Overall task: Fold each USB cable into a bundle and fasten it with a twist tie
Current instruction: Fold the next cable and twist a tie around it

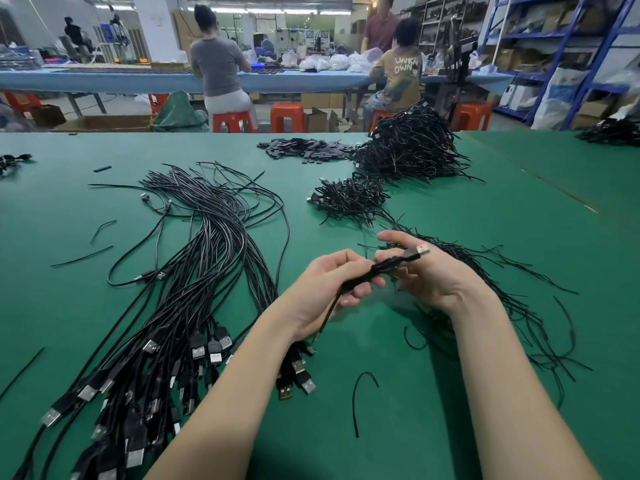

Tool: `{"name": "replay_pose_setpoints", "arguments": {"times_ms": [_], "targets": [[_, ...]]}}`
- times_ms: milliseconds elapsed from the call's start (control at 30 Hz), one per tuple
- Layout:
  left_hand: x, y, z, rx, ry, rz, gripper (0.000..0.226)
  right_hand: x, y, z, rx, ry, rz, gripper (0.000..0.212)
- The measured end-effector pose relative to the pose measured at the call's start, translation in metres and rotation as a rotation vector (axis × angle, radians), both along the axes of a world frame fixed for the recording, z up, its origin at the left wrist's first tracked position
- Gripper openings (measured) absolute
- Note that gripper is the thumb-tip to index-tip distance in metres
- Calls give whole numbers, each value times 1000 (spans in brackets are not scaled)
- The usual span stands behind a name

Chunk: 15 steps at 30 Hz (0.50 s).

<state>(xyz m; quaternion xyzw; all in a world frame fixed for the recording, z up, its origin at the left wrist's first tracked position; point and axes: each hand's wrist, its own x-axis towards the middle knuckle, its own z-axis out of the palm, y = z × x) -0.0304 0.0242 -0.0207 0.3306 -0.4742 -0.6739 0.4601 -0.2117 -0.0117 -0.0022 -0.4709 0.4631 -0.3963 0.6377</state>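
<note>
Both hands hold one folded black USB cable bundle [388,266] above the green table [433,410]. My left hand [332,289] grips the bundle's lower end, and a loose cable tail hangs below it. My right hand [426,271] pinches the upper end, where the silver USB plug [421,250] sticks out past the fingers. A large heap of unfolded USB cables [194,278] lies to the left, plugs toward me. Black twist ties [502,299] are spread under and to the right of my right hand.
Tied bundles sit in a small heap [349,199] and a tall heap [408,150] at the back. Flat black pieces [304,148] lie behind them. A stray tie [358,400] lies near my forearms. People sit at a far blue table.
</note>
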Motion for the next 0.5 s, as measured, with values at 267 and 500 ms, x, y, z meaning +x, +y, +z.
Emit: {"name": "replay_pose_setpoints", "arguments": {"times_ms": [267,500], "targets": [[-2,0,-6,-89,-409,99,11,-6,3,32,-482,607,135,29],[2,-5,-6,-117,-357,414,11,15,6,36,-591,666,102,17]]}}
